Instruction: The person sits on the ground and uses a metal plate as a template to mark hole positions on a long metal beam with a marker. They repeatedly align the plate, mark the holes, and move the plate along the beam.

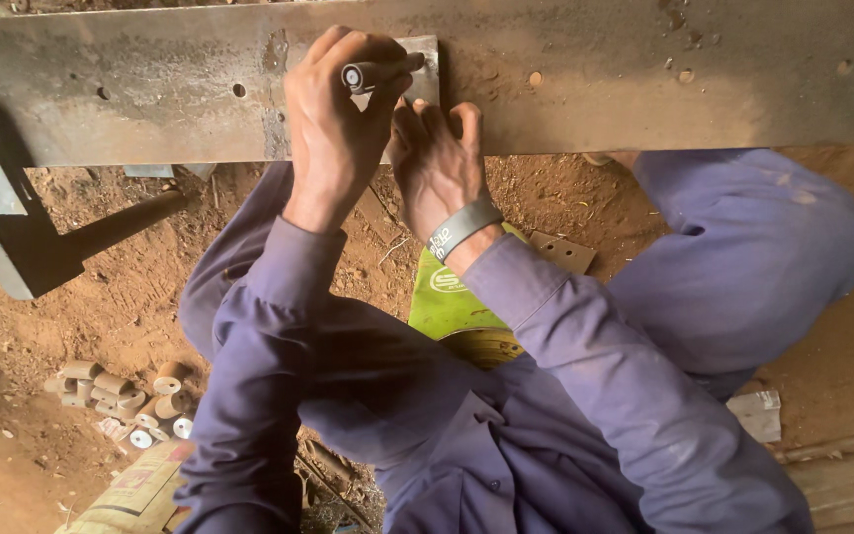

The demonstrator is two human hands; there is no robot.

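Observation:
A long rusty steel bar [644, 89] with several drilled holes runs across the top of the view. A small grey metal plate [425, 51] lies flat against it. My left hand [333, 124] grips a dark marker-like cylinder [380, 73], its tip at the small plate. Beside it, my right hand [435, 163], with a grey wristband [463, 225], has its fingers curled on the bar's lower edge just under the plate. Both arms are in purple sleeves.
Below is red dirt ground with a pile of short metal bushings [121, 394], a printed sack [132, 494], a green object [447, 295] and a small holed plate [563, 252]. A dark steel post [22, 247] stands at left; wooden planks [842, 485] lie at lower right.

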